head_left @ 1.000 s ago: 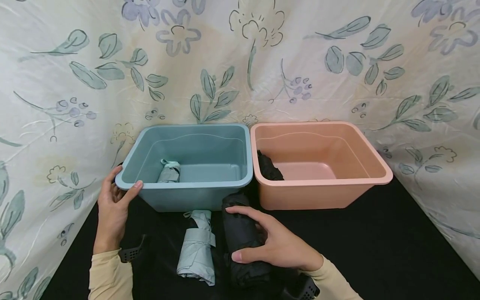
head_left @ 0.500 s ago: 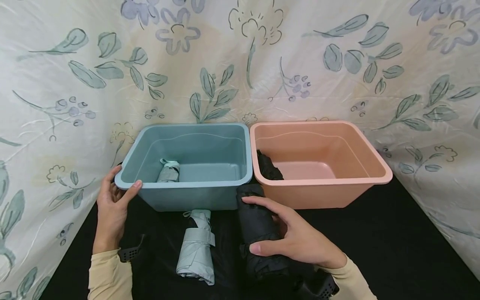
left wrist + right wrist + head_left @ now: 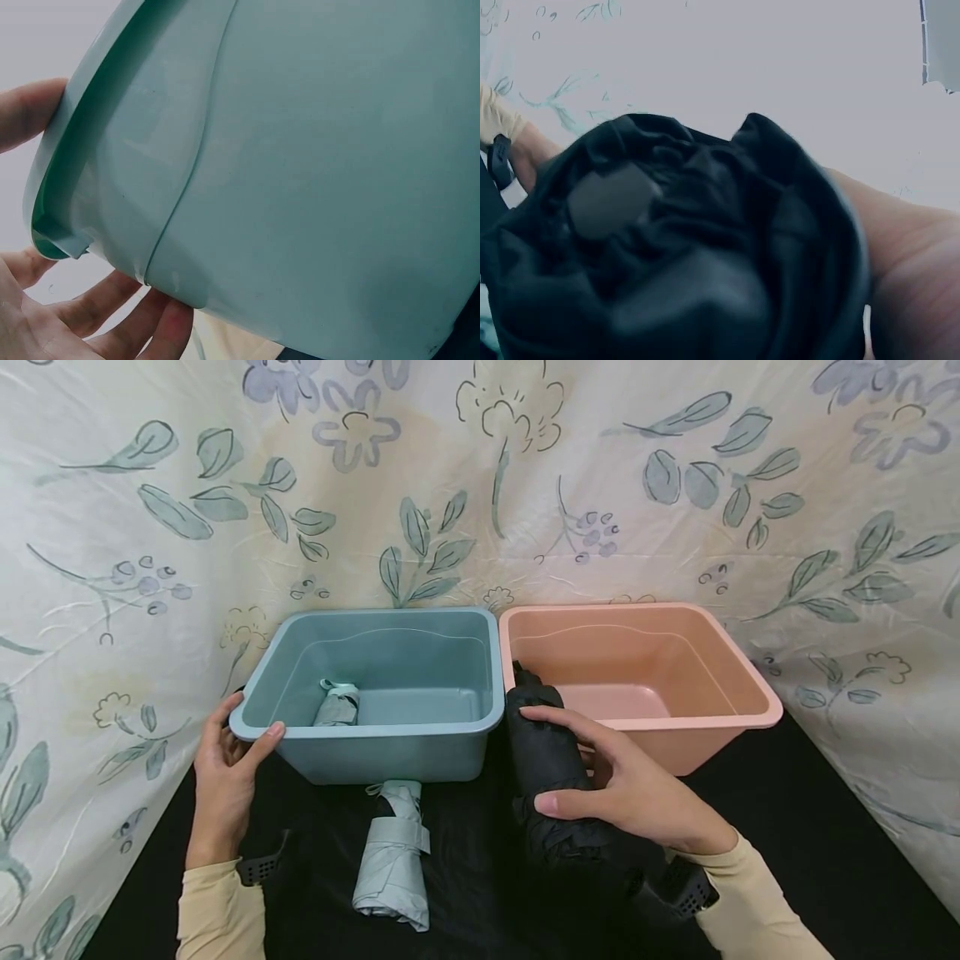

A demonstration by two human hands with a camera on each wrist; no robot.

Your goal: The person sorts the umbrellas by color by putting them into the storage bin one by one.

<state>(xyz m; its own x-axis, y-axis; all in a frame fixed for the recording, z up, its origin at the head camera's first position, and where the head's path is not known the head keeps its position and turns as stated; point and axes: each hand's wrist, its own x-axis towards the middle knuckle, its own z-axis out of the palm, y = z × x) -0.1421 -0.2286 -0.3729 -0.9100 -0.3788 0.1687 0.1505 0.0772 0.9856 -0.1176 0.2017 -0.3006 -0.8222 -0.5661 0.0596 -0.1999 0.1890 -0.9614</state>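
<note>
My right hand [image 3: 637, 785] grips a folded black umbrella [image 3: 547, 752], thumb on its near side. Its top end stands over the front left rim of the pink bin [image 3: 675, 745]. Crumpled black cloth at the umbrella's end [image 3: 690, 240] fills much of the right wrist view. My left hand [image 3: 228, 768] holds the front left corner of the blue bin [image 3: 382, 758]; thumb and fingers straddle the rim in the left wrist view. A folded pale green umbrella [image 3: 393, 864] lies on the black cloth. Another pale green one [image 3: 339, 706] is inside the blue bin.
Part of a black item [image 3: 525, 675] shows inside the pink bin, mostly behind the held umbrella. Both bins stand side by side against a floral curtain [image 3: 510, 485]. Black cloth [image 3: 465, 893] covers the surface in front.
My right hand has carried the black umbrella right and upward, from before the blue bin to the pink bin's front rim. My left hand stays at the blue bin's corner.
</note>
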